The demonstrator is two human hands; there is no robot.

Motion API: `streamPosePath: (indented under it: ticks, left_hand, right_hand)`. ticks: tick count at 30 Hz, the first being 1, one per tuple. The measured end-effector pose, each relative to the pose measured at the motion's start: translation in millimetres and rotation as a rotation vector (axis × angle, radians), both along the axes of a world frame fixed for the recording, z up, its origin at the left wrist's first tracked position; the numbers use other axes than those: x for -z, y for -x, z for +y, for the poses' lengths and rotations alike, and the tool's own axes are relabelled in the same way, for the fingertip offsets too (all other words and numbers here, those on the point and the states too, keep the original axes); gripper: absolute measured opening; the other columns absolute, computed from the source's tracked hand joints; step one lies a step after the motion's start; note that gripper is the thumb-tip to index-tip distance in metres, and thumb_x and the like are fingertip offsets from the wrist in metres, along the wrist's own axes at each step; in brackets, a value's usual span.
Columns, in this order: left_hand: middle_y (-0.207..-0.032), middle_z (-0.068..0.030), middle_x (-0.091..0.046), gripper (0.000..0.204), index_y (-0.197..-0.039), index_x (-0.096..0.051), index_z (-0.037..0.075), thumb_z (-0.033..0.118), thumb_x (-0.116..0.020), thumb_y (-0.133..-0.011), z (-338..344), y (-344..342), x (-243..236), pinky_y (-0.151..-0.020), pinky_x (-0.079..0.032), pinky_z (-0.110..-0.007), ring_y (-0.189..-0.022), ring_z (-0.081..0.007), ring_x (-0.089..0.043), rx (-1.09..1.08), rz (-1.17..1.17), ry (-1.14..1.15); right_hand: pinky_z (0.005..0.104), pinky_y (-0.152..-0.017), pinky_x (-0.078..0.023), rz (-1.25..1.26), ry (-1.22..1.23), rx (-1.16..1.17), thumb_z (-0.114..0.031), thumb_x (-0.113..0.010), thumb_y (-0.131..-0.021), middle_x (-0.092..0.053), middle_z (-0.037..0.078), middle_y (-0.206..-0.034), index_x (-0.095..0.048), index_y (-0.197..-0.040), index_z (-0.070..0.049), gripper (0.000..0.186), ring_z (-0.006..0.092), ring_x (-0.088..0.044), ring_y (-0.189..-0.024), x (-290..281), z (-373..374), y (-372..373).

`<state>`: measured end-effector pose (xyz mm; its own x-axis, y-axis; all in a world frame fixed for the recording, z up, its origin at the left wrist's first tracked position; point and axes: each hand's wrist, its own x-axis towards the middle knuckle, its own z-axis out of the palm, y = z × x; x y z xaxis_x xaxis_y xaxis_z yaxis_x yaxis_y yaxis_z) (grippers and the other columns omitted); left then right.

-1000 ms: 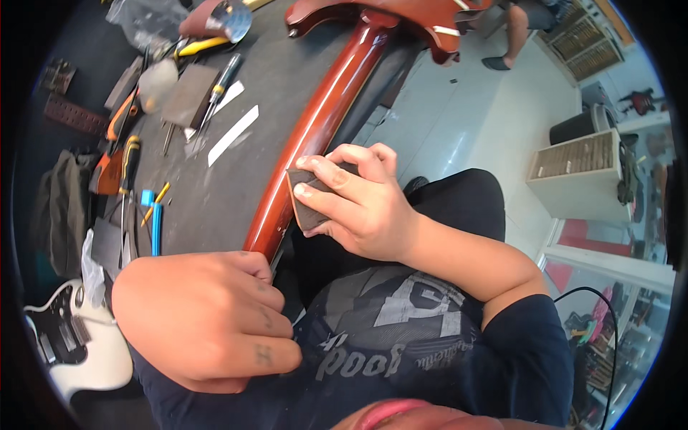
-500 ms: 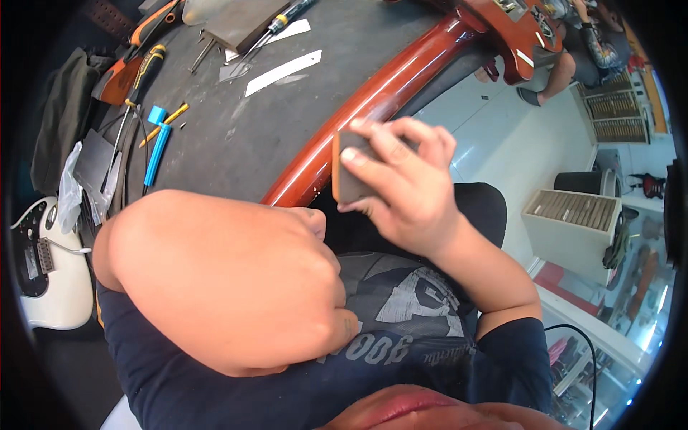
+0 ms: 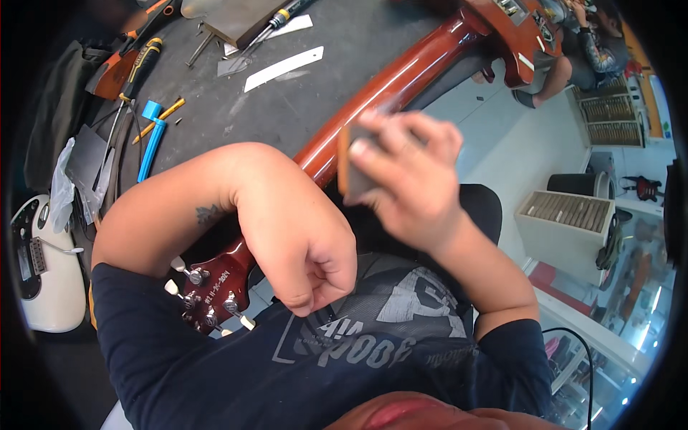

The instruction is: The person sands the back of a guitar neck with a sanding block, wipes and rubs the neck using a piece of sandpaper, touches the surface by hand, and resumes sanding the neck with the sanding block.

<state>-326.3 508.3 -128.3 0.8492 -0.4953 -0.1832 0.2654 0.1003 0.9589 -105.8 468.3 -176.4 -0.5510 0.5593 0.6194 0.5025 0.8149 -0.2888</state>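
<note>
My right hand grips a flat sanding block, dark grey on its face with an orange-brown edge. The block is held over the glossy red-brown guitar neck, back side up; whether they touch cannot be told. My left hand, bent at the wrist, is curled into a loose fist over the neck's near end. Nothing shows between its fingers. Below the left forearm lies the guitar's headstock with metal tuners and pale buttons. The hand hides where the neck meets it. The guitar's body is at the top right.
On the dark worktop lie a white curved strip, a screwdriver, a blue string winder and a yellow pencil-like tool. A white guitar body stands at left. Another person sits at far right, near a file cabinet.
My left hand has swung up and right, its wrist now bent, uncovering the headstock. My right hand and the sanding block have shifted slightly right.
</note>
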Motion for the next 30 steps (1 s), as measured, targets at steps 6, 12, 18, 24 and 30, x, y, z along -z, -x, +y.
streamPosePath:
  ticks: [6,12,18,24,30]
  left_hand:
    - [-0.082,-0.0140,-0.077,0.023,-0.101,-0.073,-0.004,0.019,-0.076,-0.100,2.0,-4.1,1.5,-0.069,-0.059,-0.039,-0.076,-0.0264,-0.077,-0.014,-0.052,-0.057]
    - [-0.082,-0.0143,-0.077,0.022,-0.101,-0.073,-0.003,0.019,-0.075,-0.100,0.2,-2.7,6.7,-0.070,-0.059,-0.039,-0.077,-0.0265,-0.077,-0.051,-0.081,-0.049]
    - [-0.081,-0.0154,-0.075,0.023,-0.100,-0.072,-0.003,0.019,-0.073,-0.103,-2.4,-4.3,-3.3,-0.070,-0.058,-0.041,-0.077,-0.0281,-0.076,-0.020,-0.042,-0.097]
    - [-0.078,-0.0172,-0.070,0.014,-0.110,-0.064,-0.003,0.009,-0.059,-0.106,-37.9,-2.2,-47.3,-0.068,-0.055,-0.047,-0.076,-0.0382,-0.072,-0.612,-0.161,-0.121]
    - [-0.082,-0.0083,-0.066,0.056,-0.146,-0.068,-0.002,0.007,-0.074,-0.091,-87.9,-8.9,-60.4,-0.070,-0.050,-0.037,-0.069,-0.0238,-0.063,-1.472,-0.701,-0.470]
  right_hand:
    - [0.0486,-0.110,-0.041,-0.046,0.047,0.029,-0.023,-0.098,-0.069,-0.076,0.015,-0.143,-0.078,-0.130,-0.010,0.065,0.0371,-0.065,-0.122,-10.8,-0.9,1.0]
    - [0.0497,-0.107,-0.038,-0.031,0.015,0.090,-0.024,-0.093,-0.069,-0.074,0.009,-0.144,-0.080,-0.122,-0.011,0.056,0.0311,-0.064,-0.122,-11.5,10.3,-6.1]
    - [0.0477,-0.107,-0.041,-0.063,-0.028,0.200,-0.025,-0.097,-0.067,-0.077,0.011,-0.140,-0.079,-0.126,-0.012,0.064,0.0332,-0.065,-0.122,-14.1,33.6,-17.4]
    - [0.0479,-0.109,-0.041,-0.076,0.030,0.150,-0.024,-0.097,-0.068,-0.077,0.012,-0.140,-0.078,-0.128,-0.010,0.065,0.0355,-0.065,-0.120,-19.4,28.6,-10.9]
    - [0.0526,-0.106,-0.038,-0.139,0.094,0.106,-0.022,-0.094,-0.073,-0.071,0.007,-0.146,-0.077,-0.126,-0.014,0.056,0.0338,-0.063,-0.123,-24.6,9.6,-1.9]
